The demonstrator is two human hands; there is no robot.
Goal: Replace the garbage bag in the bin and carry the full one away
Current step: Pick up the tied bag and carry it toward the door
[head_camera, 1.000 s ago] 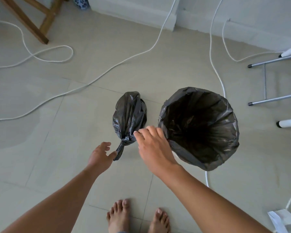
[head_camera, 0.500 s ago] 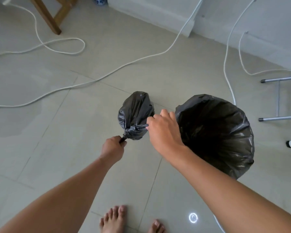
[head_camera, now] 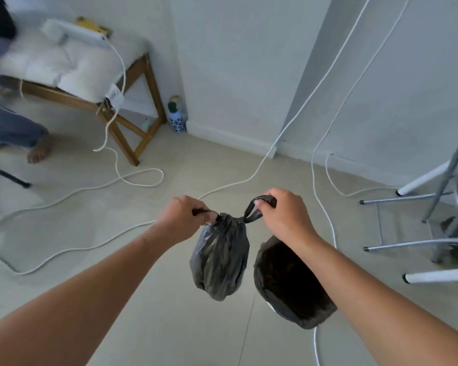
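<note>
A tied, full black garbage bag hangs in the air in front of me. My left hand grips one tie end of its knot, and my right hand grips the other looped end. Below and to the right stands the bin, lined with a black bag whose edge folds over the rim. My right forearm crosses over part of the bin.
White cables snake over the tiled floor. A wooden chair with a white cushion stands at the back left, a small bottle by the wall. Another person's leg and bare foot are at far left. Metal chair legs stand at right.
Both hands closed on the bag's tie ends and lifted the bag off the floor. My view tilted up, bringing the wall, the chair and another person into sight.
</note>
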